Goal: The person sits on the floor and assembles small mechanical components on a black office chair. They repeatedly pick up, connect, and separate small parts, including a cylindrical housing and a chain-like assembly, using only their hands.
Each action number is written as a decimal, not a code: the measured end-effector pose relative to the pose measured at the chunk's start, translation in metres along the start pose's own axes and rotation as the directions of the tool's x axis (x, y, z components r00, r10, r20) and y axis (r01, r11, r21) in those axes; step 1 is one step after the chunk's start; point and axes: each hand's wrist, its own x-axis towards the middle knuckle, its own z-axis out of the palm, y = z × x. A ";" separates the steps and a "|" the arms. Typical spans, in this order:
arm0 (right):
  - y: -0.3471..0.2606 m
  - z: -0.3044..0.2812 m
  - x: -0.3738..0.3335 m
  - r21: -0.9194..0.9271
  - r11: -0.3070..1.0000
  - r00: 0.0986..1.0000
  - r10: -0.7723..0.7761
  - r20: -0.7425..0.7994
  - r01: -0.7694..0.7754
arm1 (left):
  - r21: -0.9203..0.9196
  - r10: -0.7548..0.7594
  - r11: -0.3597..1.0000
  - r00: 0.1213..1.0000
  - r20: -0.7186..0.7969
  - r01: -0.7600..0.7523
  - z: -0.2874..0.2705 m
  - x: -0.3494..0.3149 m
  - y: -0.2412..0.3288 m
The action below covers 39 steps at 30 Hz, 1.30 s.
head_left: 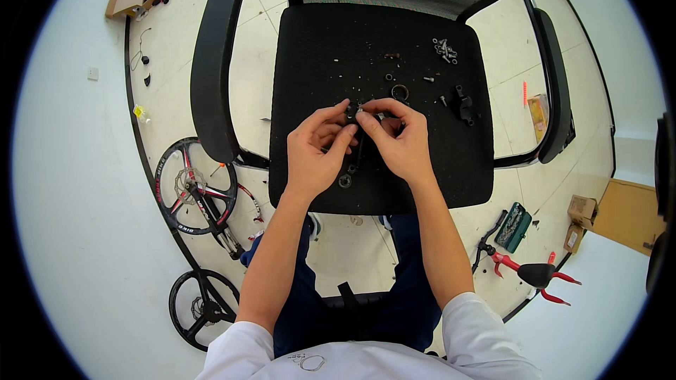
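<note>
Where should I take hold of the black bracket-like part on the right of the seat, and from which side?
Pinch the black bracket-like part across its middle, probably from its right: it lies roughly front to back, its long sides facing left and right. A small screw lies close on its left, likely making that side tighter.

Left hand (318,151) and right hand (403,143) close together over black chair seat (310,49), pinching small dark part (351,110). Metal ring (407,91) just beyond; bolt pile (444,51), black bracket (462,105) off right. Spoked wheel (190,184) down left.
</note>
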 end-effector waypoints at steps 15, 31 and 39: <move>0.002 0.004 -0.001 -0.227 0.896 0.904 -0.413 -0.113 0.382 | -0.024 -0.019 1.000 1.000 0.014 0.019 -0.001 0.002 0.001; 0.005 -0.007 -0.003 0.267 0.964 0.994 -0.008 0.107 -0.021 | 0.020 0.019 1.000 0.998 0.057 -0.020 -0.005 0.001 0.003; 0.006 0.000 -0.005 0.087 0.996 0.999 -0.024 -0.032 0.026 | 0.016 -0.003 1.000 1.000 0.013 0.003 -0.001 0.000 0.003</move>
